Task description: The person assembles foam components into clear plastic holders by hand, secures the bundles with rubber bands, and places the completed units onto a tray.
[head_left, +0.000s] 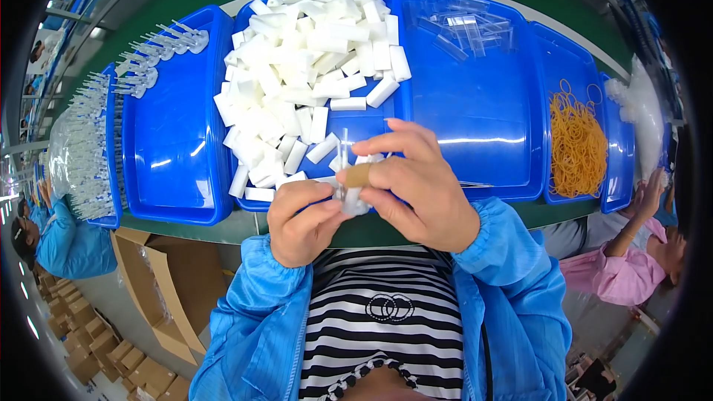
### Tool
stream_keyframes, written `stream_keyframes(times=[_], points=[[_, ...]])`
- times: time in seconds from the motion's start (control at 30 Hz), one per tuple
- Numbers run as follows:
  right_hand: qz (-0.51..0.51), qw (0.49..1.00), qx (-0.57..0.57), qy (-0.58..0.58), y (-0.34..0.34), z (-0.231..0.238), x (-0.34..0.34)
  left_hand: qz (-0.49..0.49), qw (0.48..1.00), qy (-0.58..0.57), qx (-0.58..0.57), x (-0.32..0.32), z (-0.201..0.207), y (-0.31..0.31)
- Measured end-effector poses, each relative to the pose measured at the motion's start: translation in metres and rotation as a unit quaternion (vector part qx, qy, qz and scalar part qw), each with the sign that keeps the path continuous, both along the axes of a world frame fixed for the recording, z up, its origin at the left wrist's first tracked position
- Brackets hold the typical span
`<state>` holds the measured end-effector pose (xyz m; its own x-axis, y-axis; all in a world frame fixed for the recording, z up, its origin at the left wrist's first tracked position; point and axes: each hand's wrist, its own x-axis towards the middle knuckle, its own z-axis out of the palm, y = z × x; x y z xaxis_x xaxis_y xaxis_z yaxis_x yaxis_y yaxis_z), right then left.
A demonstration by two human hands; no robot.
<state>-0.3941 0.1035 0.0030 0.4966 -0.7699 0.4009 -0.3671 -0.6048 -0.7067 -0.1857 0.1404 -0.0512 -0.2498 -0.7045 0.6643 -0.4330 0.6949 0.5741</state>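
A small clear plastic part point(354, 206) with a thin upright stem is held between my hands, in front of the tray of white blocks. My left hand point(301, 221) pinches its left side with thumb and fingertips. My right hand point(417, 187) closes on it from the right, and a tan bandage point(358, 175) wraps one of its fingers. Something white shows at the part, but my fingers hide most of it. Just beyond lie many white foam-like blocks point(319, 37), heaped in a blue tray point(386, 113).
To the right, a blue tray point(475, 156) holds clear plastic strips point(468, 30); beyond it are orange rubber bands point(575, 145). At left, clear stemmed parts point(174, 41) lie in another tray point(167, 141). An open cardboard box point(174, 282) stands below the bench. Co-workers sit on both sides.
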Motion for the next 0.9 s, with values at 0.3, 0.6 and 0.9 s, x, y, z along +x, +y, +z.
stream_keyframes(times=[0.3,0.6,0.9], points=[[-0.027,0.999,-0.042,0.008,-0.010,-0.006,0.008,0.015,0.999,-0.041,0.002,0.015,0.001,0.004],[-0.028,0.912,-0.199,0.358,-0.059,-0.026,0.034,0.145,0.989,-0.022,-0.020,0.016,-0.003,0.011],[-0.014,0.975,-0.040,0.220,-0.045,-0.021,0.028,0.130,0.991,-0.021,-0.019,0.019,0.001,0.009]])
